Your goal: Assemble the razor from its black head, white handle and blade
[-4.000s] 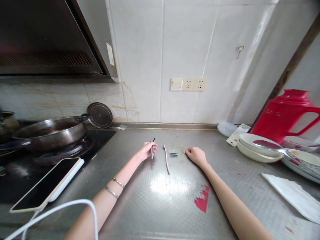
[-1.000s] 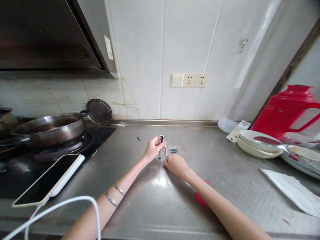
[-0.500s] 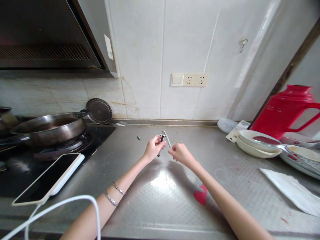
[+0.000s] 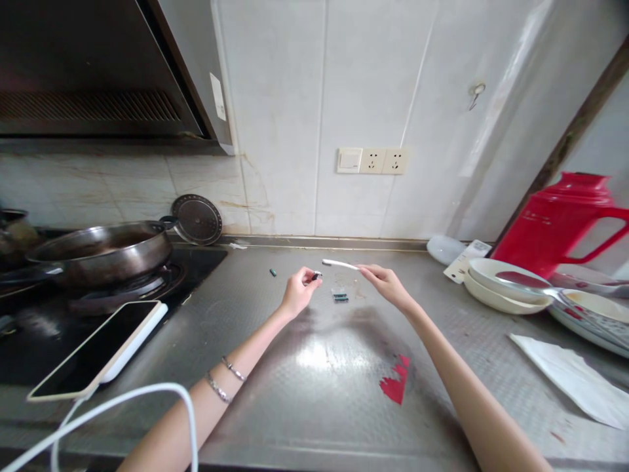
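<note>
My left hand [image 4: 299, 293] is closed around a small razor [image 4: 316, 276] with a dark handle and a silvery head; the fingers hide most of the handle. Between the fingertips of my right hand [image 4: 386, 282] is the end of a slim white toothbrush [image 4: 340, 264], its dark-tipped head pointing left toward the razor without touching it. Below and between both hands, a small clear case [image 4: 339, 296] with dark green strips lies on the metal counter. A small green piece [image 4: 272, 272] rests left of my left hand.
A torn red scrap [image 4: 396, 381] lies on the counter [image 4: 275, 406]. At left are a pan [image 4: 105, 249] on the stove and a phone [image 4: 95, 354] with a white cable [image 4: 142, 388]. Stacked bowls [image 4: 506, 295], a red thermos [image 4: 555, 226] and a white tissue [image 4: 570, 377] are at right.
My right hand has moved right and away from the razor, turning the toothbrush nearly level. The razor has tipped in my left hand. The clear case now shows between the hands.
</note>
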`<state>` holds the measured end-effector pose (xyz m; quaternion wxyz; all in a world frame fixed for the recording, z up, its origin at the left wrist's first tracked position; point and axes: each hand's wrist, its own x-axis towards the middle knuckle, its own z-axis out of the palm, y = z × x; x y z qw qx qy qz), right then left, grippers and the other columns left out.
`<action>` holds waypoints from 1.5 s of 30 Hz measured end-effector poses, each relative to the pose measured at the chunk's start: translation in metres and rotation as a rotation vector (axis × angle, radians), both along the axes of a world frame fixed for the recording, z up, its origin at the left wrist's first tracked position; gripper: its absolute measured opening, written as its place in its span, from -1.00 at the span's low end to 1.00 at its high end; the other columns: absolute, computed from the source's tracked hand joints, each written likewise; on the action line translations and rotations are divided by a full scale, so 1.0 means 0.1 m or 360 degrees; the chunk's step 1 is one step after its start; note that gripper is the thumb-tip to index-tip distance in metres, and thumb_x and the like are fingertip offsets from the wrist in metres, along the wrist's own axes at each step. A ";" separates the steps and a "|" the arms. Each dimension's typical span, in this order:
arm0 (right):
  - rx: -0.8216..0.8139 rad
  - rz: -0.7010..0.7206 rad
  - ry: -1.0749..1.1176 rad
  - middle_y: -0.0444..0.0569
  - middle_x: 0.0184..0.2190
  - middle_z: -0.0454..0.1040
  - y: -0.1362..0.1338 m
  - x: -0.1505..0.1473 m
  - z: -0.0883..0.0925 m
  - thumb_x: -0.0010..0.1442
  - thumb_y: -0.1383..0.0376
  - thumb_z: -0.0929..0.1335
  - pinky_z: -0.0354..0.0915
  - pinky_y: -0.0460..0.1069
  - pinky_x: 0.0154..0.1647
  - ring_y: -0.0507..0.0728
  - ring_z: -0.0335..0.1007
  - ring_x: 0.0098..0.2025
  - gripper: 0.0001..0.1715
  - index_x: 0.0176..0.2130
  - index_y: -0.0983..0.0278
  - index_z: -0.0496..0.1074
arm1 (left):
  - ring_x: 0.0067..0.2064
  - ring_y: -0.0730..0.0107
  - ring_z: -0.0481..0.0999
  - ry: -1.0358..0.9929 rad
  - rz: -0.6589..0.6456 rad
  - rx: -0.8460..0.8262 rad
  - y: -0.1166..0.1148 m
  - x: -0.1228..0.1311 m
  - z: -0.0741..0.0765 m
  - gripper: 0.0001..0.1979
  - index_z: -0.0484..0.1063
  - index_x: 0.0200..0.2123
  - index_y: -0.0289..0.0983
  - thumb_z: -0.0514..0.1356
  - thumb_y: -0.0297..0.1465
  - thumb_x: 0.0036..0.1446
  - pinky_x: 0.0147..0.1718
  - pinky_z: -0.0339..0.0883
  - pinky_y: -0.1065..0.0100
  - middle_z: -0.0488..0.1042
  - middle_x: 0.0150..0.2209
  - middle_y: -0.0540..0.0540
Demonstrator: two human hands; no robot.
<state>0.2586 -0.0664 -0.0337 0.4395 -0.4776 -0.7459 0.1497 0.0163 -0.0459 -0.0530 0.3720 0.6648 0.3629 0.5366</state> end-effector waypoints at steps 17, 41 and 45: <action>0.0091 -0.0175 -0.0228 -0.03 -0.45 0.45 -0.13 -0.05 0.10 0.16 -0.04 0.20 0.16 -0.02 -0.23 0.13 0.25 -0.30 -0.50 -0.21 0.20 0.53 | -0.42 0.43 0.45 -0.0017 -0.0033 0.0005 -0.03 0.04 -0.03 -0.82 0.33 -0.50 -0.30 0.27 -0.34 -0.10 -0.39 0.29 0.42 0.46 -0.50 -0.02; 0.0141 -0.0299 -0.0184 -0.03 -0.46 0.41 -0.13 -0.07 0.06 0.16 -0.05 0.20 0.14 0.01 -0.21 0.14 0.21 -0.29 -0.49 -0.20 0.18 0.53 | -0.39 0.41 0.47 -0.0032 -0.0047 0.0022 -0.09 0.05 0.01 -0.81 0.34 -0.47 -0.30 0.28 -0.35 -0.11 -0.38 0.31 0.42 0.48 -0.47 -0.04; 0.0137 -0.0188 -0.0169 -0.02 -0.42 0.43 -0.12 -0.08 0.05 0.16 -0.04 0.20 0.14 0.00 -0.18 0.14 0.22 -0.26 -0.50 -0.17 0.18 0.52 | -0.41 0.43 0.47 -0.0052 -0.0052 0.0017 -0.08 0.04 0.01 -0.81 0.32 -0.49 -0.30 0.27 -0.34 -0.10 -0.38 0.31 0.42 0.48 -0.48 -0.03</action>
